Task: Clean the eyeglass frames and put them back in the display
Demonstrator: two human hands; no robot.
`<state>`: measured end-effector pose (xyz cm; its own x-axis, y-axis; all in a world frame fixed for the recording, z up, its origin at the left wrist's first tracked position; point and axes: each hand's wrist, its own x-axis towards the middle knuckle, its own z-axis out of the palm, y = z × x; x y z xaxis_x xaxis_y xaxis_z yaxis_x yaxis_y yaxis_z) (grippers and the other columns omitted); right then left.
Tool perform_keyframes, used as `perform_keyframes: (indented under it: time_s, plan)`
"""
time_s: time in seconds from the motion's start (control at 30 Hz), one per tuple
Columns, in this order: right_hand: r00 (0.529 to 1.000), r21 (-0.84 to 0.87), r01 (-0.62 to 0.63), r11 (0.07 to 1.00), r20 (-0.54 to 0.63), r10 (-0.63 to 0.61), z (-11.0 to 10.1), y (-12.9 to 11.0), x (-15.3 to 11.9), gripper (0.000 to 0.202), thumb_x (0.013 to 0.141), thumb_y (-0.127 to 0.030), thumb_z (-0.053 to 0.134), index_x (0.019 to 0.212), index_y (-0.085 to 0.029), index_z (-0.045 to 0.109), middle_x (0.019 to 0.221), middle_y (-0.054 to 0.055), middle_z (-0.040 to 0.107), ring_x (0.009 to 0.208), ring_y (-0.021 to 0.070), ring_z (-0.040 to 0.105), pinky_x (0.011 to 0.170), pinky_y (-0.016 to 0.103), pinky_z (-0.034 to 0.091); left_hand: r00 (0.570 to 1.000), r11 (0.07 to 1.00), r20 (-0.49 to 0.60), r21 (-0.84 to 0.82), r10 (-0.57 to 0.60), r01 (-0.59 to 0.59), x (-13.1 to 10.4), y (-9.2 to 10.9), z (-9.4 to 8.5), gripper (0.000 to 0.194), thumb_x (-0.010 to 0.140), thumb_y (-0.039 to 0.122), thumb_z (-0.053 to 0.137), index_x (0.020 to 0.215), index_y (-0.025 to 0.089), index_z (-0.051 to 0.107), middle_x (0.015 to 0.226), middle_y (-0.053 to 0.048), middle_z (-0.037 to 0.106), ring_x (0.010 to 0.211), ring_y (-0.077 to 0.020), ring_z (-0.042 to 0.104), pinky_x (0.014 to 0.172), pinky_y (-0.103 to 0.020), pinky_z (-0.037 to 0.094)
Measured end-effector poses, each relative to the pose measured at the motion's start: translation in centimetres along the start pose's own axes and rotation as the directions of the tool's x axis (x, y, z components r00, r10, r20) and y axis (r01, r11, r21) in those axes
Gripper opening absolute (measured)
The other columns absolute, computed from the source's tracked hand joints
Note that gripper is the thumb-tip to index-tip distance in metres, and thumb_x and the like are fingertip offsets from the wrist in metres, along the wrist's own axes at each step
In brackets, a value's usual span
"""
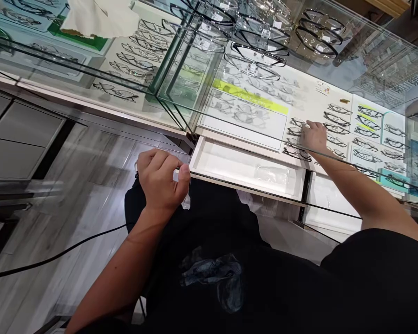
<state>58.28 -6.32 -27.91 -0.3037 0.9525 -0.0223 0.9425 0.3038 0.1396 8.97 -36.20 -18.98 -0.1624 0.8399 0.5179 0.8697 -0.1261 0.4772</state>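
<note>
My right hand (315, 137) reaches inside the glass display case, low over its white shelf. Its fingers are bent together at the end of a pair of eyeglasses (297, 122); the fingertips are partly hidden. More dark-framed eyeglasses (297, 154) lie in columns on both sides of this hand. My left hand (163, 180) hangs in front of the case near the open drawer (244, 160), fingers curled in and thumb close to them. A small clear, shiny piece (186, 202) shows below the thumb; what the hand holds cannot be made out.
An upper glass shelf (334, 74) carries several eyeglasses (252, 67) above the white shelf. A clear plastic bag (271, 174) lies in the drawer. Another case at left holds eyeglasses and a pale cloth (99, 18). A black cable (62, 253) crosses above the wooden floor (101, 185).
</note>
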Motion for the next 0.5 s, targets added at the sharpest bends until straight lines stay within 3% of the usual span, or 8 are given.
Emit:
perform_keyframes:
  time_s: [0.17,0.37,0.5]
  plan:
    - [0.997,0.078,-0.046,0.996,-0.062,0.051,-0.1,-0.5,0.0,0.043,0.098,-0.021,0.05,0.128,-0.015,0.08,0.166,0.019,0.058,0.149,0.0442,0.048,0.122,0.066,0.038,1.0,1.0,-0.006,-0.001,0.02,-0.02,0.1,-0.1,0.0,0.032,0.103,0.046,0.052,0.077,0.027,0.053,0.081,-0.009,0.06,0.097,-0.0334,0.059,0.096,-0.054,0.042]
    - [0.997,0.062,-0.03,0.998,-0.073,0.034,-1.1,-0.6,-0.3,0.039,0.099,-0.024,0.049,0.113,-0.014,0.084,0.163,0.018,0.061,0.147,0.0427,0.05,0.124,0.061,0.039,1.0,1.0,-0.011,-0.007,0.009,-0.009,0.1,-0.1,0.0,0.033,0.103,0.046,0.052,0.077,0.026,0.054,0.082,-0.008,0.06,0.1,-0.0322,0.059,0.097,-0.052,0.042]
    - [0.998,0.038,-0.024,0.999,-0.059,0.027,-1.7,-0.7,-0.7,0.039,0.099,-0.024,0.049,0.114,-0.014,0.083,0.163,0.018,0.061,0.147,0.0432,0.05,0.123,0.06,0.039,1.0,1.0,-0.02,-0.021,0.022,-0.023,0.0,-0.2,0.1,0.028,0.102,0.042,0.055,0.079,0.027,0.054,0.083,-0.01,0.062,0.103,-0.0344,0.059,0.098,-0.053,0.042]
